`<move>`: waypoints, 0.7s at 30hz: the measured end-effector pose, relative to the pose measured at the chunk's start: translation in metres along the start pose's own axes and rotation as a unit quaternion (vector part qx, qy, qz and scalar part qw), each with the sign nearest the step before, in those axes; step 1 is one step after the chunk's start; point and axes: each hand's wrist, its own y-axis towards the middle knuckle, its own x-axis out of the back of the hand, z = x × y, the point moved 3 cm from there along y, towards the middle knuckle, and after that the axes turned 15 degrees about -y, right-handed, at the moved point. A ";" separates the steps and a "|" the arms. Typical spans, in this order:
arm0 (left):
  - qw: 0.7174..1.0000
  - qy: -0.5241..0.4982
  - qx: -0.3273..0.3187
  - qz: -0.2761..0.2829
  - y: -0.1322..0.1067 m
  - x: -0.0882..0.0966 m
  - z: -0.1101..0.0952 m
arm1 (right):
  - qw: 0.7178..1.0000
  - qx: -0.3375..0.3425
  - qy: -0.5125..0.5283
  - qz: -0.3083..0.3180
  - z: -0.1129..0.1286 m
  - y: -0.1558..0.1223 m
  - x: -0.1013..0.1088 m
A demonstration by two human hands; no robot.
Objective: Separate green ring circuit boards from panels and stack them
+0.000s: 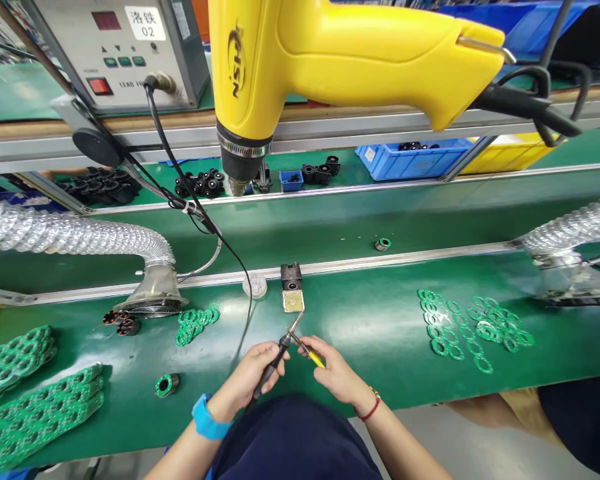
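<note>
A soldering iron [273, 365] is gripped in the closed left hand [253, 377], its black handle slanting up to the right and its metal tip reaching toward the small black fixture [293, 287] that stands on the green bench mat [370, 347] just beyond the hands. Yellow-handled tweezers [310, 352] are pinched between the fingers of the right hand [333, 373], their point brought close to the iron's tip; whether anything is held in them cannot be told. A blue band is worn on the left wrist, a red cord on the right. Green ring-shaped boards [473, 328] are scattered to the right, with more stacked at the left. A ribbed extraction hose [75, 233] ends near the fixture, and a yellow heat gun [340, 53] is hung above
</note>
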 end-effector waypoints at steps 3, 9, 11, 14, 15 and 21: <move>0.988 -0.116 0.069 0.076 -0.004 -0.001 -0.002 | 0.999 0.033 0.004 0.015 0.001 -0.002 0.005; 0.996 -0.083 0.002 -0.014 0.000 0.002 -0.002 | 0.999 -0.029 -0.009 -0.012 -0.012 -0.001 0.006; 0.998 -0.052 0.006 -0.026 0.005 0.004 0.002 | 0.998 -0.057 0.013 -0.027 -0.018 0.004 0.004; 0.999 -0.024 0.007 -0.046 0.016 0.011 0.012 | 0.994 -0.100 0.030 -0.028 -0.030 0.017 0.000; 0.998 -0.021 0.007 -0.054 0.021 0.015 0.017 | 0.992 -0.118 0.036 -0.027 -0.036 0.023 -0.001; 0.995 -0.010 0.017 -0.099 0.048 0.041 0.046 | 0.972 -0.215 0.090 -0.010 -0.073 0.065 -0.014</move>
